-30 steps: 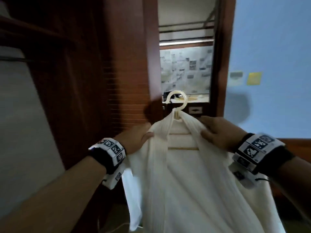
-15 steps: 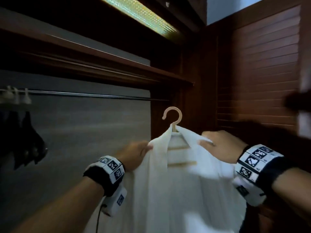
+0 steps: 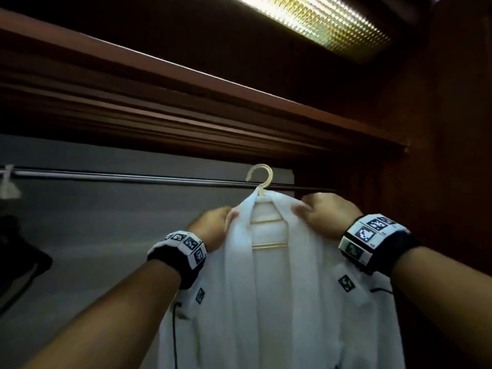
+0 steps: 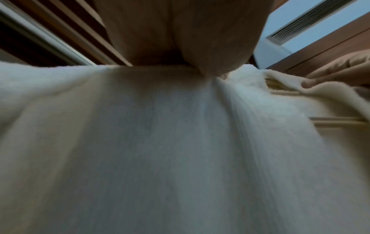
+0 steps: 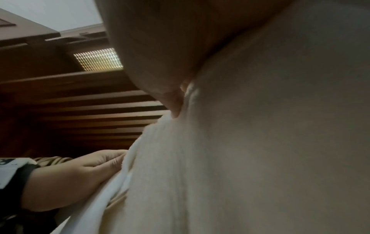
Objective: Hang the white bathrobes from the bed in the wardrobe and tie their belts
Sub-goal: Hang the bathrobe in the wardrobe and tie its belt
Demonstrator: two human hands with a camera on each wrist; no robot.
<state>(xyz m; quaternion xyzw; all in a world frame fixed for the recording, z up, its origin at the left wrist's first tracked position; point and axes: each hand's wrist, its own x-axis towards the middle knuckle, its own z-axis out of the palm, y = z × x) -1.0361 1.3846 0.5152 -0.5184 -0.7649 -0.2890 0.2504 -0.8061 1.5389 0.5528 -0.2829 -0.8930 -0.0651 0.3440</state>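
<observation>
Cut off at the bottom edge of the head view: lower half of the bathrobe (image 3: 279,302), belt unseen. Hidden under cloth: shoulders of the hanger (image 3: 262,187). Unclear whether its hook sits over the rail (image 3: 133,177) or only before it. Blurred and cropped at left: dark clothes (image 3: 18,262).

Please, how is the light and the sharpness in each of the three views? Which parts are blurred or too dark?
Head view: the ceiling lamp glares, the wardrobe wood is dark, the left hand is slightly motion-blurred. Left wrist view: the bathrobe is soft and out of focus. Right wrist view: dim, with the right hand a close blurred mass.
</observation>
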